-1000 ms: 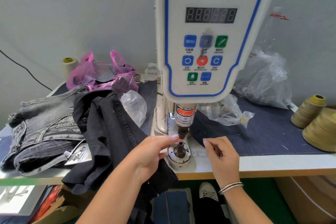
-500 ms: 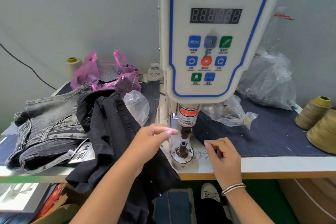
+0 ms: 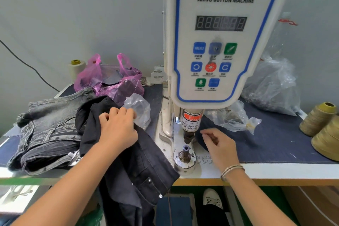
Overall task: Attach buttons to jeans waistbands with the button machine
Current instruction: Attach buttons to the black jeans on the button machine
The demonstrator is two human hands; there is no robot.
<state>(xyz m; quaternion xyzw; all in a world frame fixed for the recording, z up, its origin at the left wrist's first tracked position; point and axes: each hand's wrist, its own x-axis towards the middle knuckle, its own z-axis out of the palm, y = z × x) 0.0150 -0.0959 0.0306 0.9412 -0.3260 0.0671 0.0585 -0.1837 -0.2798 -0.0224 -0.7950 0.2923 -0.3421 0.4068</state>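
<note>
The white servo button machine (image 3: pixel 216 42) stands mid-table, its punch (image 3: pixel 189 136) above the round lower die (image 3: pixel 185 154). Black jeans (image 3: pixel 139 163) lie left of the die and hang over the table's front edge. My left hand (image 3: pixel 117 128) rests on the black jeans, its fingertips touching a small clear plastic bag (image 3: pixel 139 108). My right hand (image 3: pixel 218 145) hovers just right of the punch with fingers loosely curled; nothing shows in it. The die is bare.
Grey jeans (image 3: pixel 45 130) are piled at the left. Behind them sit a pink bag (image 3: pixel 110 80) and a white thread cone (image 3: pixel 76 68). Clear bags (image 3: pixel 273 86) lie on the denim mat (image 3: pixel 275 143) at right, beside olive thread cones (image 3: pixel 317 117).
My left hand has left the die and moved up and left onto the black jeans, reaching the small clear bag. My right hand has stayed beside the punch.
</note>
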